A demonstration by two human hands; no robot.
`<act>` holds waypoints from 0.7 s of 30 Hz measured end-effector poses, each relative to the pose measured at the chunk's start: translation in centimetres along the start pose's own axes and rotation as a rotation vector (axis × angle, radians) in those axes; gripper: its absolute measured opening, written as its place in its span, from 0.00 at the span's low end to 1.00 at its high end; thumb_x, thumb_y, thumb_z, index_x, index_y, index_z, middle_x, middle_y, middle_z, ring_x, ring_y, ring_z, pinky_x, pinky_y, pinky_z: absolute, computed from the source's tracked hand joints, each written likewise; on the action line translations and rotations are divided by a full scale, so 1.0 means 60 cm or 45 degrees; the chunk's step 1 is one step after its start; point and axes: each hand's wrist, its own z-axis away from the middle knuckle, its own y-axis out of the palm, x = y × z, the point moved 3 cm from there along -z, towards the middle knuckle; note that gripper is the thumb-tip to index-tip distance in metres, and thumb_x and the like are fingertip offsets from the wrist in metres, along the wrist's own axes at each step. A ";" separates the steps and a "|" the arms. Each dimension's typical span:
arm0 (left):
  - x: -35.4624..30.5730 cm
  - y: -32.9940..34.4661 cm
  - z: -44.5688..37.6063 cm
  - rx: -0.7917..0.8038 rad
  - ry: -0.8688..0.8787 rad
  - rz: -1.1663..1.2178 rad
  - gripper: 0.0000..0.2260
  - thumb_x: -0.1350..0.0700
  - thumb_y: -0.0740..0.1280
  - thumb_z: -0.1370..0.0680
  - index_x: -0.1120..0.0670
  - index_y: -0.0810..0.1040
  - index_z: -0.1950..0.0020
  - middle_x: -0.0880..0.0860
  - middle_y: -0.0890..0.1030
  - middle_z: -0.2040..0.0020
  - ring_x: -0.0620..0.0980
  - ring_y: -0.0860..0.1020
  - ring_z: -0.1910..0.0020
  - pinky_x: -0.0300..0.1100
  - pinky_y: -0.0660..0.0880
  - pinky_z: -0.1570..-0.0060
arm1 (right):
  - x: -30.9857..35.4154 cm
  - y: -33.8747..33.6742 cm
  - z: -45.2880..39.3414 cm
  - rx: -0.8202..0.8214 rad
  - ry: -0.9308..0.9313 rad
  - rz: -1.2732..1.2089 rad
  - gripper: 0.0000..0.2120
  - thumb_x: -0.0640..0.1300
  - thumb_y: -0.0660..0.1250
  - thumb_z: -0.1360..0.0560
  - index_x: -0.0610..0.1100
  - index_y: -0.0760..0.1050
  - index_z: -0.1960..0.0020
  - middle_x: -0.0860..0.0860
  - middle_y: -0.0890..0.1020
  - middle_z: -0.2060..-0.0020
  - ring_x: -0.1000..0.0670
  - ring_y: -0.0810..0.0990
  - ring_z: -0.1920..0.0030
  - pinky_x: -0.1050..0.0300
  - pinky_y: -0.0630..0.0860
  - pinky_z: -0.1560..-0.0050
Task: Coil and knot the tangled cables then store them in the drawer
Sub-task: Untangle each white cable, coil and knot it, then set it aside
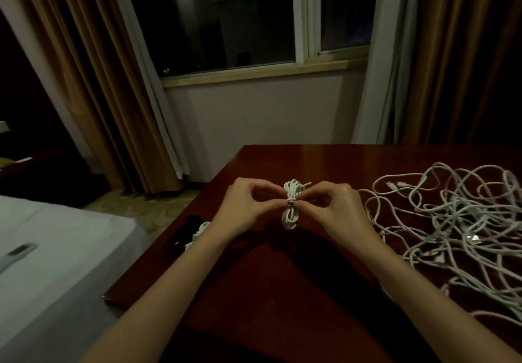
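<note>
Left hand (pixel 245 207), right hand (pixel 336 207): both pinching white coiled cable bundle (pixel 291 207) at its wrapped middle, above dark red worktop (pixel 282 292). Tangled white cables (pixel 452 221) heaped on worktop, right. Second small coil (pixel 199 231) behind left wrist. Bed (pixel 56 249) left.

Bedroom, bed (pixel 56 238), curtains (pixel 93 80), window (pixel 243 18)

The coiled cable (pixel 291 207) is white, as is the tangled heap of cables (pixel 452 221) to its right. The table (pixel 282 278) beneath the coiled cable is a glossy dark reddish brown. Left of the table, the bed (pixel 56 235) is pale grey. Behind the table hang golden-brown curtains (pixel 93 80) with white lining.
</note>
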 end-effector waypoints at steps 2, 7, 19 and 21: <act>0.013 -0.028 0.016 0.060 -0.026 -0.176 0.08 0.51 0.76 0.29 0.48 0.85 0.51 0.42 0.85 0.53 0.33 0.80 0.51 0.29 0.74 0.47 | 0.014 0.036 0.005 0.107 0.014 -0.006 0.07 0.47 0.74 0.29 0.47 0.84 0.51 0.61 0.80 0.57 0.66 0.78 0.57 0.75 0.72 0.56; 0.043 -0.091 0.056 0.193 -0.106 -0.443 0.05 0.53 0.77 0.30 0.48 0.86 0.56 0.41 0.84 0.61 0.34 0.81 0.58 0.29 0.74 0.57 | 0.051 0.124 0.014 0.383 0.046 0.012 0.08 0.50 0.73 0.27 0.46 0.83 0.52 0.53 0.83 0.52 0.58 0.79 0.51 0.63 0.76 0.49; 0.077 -0.130 0.084 0.339 -0.101 -1.051 0.05 0.53 0.72 0.25 0.49 0.85 0.50 0.42 0.80 0.57 0.41 0.74 0.53 0.34 0.67 0.56 | 0.085 0.229 0.017 0.481 0.061 0.097 0.10 0.49 0.72 0.26 0.42 0.82 0.53 0.49 0.83 0.56 0.53 0.80 0.56 0.65 0.72 0.62; 0.073 -0.128 0.079 0.370 -0.111 -1.221 0.06 0.50 0.69 0.23 0.46 0.83 0.48 0.41 0.79 0.51 0.45 0.71 0.44 0.40 0.63 0.50 | 0.088 0.230 0.016 0.505 0.046 0.128 0.11 0.50 0.72 0.26 0.42 0.81 0.50 0.48 0.82 0.54 0.50 0.80 0.54 0.60 0.75 0.58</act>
